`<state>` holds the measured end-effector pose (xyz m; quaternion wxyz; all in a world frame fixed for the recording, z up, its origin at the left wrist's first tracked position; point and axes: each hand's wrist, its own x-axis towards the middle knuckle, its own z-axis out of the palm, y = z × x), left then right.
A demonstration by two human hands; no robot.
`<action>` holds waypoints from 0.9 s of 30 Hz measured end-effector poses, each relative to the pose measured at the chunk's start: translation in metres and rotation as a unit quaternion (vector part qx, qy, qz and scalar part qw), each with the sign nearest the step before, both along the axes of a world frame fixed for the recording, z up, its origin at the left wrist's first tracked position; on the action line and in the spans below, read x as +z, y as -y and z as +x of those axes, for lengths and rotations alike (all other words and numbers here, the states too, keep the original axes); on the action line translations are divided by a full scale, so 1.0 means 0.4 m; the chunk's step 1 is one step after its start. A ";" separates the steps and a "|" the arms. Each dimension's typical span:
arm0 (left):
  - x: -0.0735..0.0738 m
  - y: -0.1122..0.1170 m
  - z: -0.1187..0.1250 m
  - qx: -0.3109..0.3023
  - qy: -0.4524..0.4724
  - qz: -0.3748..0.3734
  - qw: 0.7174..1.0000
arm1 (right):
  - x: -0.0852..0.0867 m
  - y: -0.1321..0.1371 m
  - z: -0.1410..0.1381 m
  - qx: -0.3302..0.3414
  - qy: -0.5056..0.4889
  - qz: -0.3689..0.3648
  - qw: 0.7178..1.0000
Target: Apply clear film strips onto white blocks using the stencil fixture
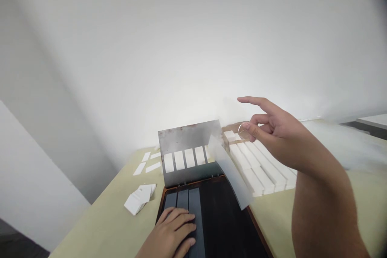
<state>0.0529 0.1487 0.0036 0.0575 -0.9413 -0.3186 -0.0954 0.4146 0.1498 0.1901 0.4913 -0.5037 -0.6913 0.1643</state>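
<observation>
My left hand [173, 231] lies with fingers stretched over dark grey strips [195, 201] in a shallow black tray [225, 217]. Hinged at the tray's far edge, a metal plate [187, 135] stands raised, with a row of rectangular cut-outs. A pale, bendy strip [228, 171] leans across the tray's right edge, its upper end over the plate's right part. Above and to the right, my right hand [263, 125] is lifted, index finger extended, thumb closed against the other fingers. A thin, curled whitish piece [240, 128] shows at its thumb tip.
To the right stands a cardboard box [231, 125] with white blocks, beside rows of long white stacks [256, 165]. Small white cards [140, 198] lie piled left of the tray, with several loose white pieces [146, 163] behind them. A wall [193, 48] rises behind the yellowish table [99, 217].
</observation>
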 end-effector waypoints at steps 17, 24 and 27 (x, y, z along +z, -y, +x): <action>-0.044 -0.025 -0.032 0.043 -0.013 0.029 0.999 | 0.006 0.009 -0.003 0.010 -0.007 -0.015 1.000; -0.031 -0.013 -0.024 0.050 0.001 0.037 0.998 | 0.019 0.021 -0.010 0.011 -0.014 -0.023 1.000; -0.039 -0.014 -0.028 0.057 0.002 0.054 0.997 | 0.018 0.020 -0.011 0.009 -0.012 -0.034 0.999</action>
